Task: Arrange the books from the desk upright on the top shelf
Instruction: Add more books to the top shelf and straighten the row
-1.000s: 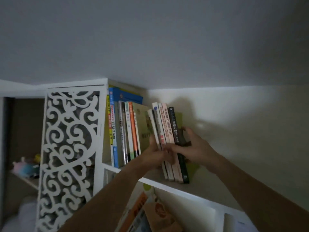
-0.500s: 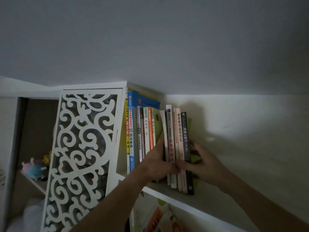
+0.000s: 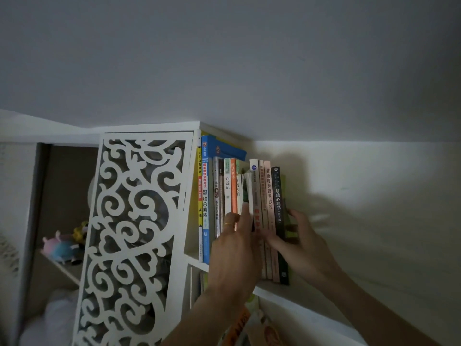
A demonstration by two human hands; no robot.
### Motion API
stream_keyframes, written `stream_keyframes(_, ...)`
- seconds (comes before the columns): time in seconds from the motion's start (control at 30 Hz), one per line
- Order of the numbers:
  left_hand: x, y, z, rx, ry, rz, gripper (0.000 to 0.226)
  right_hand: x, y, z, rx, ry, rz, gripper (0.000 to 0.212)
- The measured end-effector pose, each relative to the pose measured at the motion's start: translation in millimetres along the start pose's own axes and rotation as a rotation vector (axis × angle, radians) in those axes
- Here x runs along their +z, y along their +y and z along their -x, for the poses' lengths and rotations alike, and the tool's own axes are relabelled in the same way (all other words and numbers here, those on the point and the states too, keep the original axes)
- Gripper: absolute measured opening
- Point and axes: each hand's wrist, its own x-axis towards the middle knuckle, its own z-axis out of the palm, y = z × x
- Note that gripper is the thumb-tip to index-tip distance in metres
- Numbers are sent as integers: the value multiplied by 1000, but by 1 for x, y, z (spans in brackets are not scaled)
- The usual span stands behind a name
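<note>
A row of books stands upright on the white top shelf [image 3: 299, 293]. At its left are a yellow and a blue book [image 3: 205, 196], then thin white and orange ones [image 3: 233, 188]. A group of pale spines [image 3: 267, 196] and a black book [image 3: 279, 196] forms the right end. My left hand [image 3: 237, 248], with a ring, has straight fingers slid between the row and this group. My right hand [image 3: 299, 243] presses the group from the right, thumb across the spines, fingers behind on a green cover [image 3: 290, 233].
A white carved scrollwork panel [image 3: 134, 233] closes the shelf's left side. Beyond it, plush toys [image 3: 62, 245] sit on a lower shelf. More books lie on the shelf below [image 3: 249, 323]. The white wall stretches right of the books, with bare shelf there.
The group of books at the right has been pushed left and stood straighter, closing the gap to the row. Both hands moved with it, and the view has shifted.
</note>
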Motion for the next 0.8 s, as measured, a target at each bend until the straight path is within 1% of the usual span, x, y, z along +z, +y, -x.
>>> stream_keyframes(0.07,3,-1,6,65,7,-80,59,0,-3,-1,7,-1,-17,67)
stream_keyframes(0.17,8,-1,13,176,32,-157,70,-6,-3,-4,16,-11,-47,59)
stream_keyframes(0.27,10,5,20,256,32,-182,75,-11,-3,-5,21,-21,-29,61)
stream_keyframes(0.33,10,8,20,270,36,-190,68,-13,0,-5,5,-24,26,62)
stream_keyframes(0.37,11,10,20,265,38,-186,65,-14,2,-4,0,-21,50,61)
stream_keyframes(0.47,14,12,22,235,6,-115,65,-14,7,-5,-11,-10,72,57)
stream_keyframes(0.53,12,12,20,165,-13,-13,64,-12,9,-6,0,9,35,55)
stream_keyframes(0.63,7,9,2,68,7,107,60,-5,8,-4,-23,53,45,45)
stream_keyframes(0.73,8,5,-18,70,-12,106,50,-2,9,-3,-62,68,84,42)
stream_keyframes(0.8,11,5,-22,52,-30,112,51,-4,9,-2,-69,59,102,39)
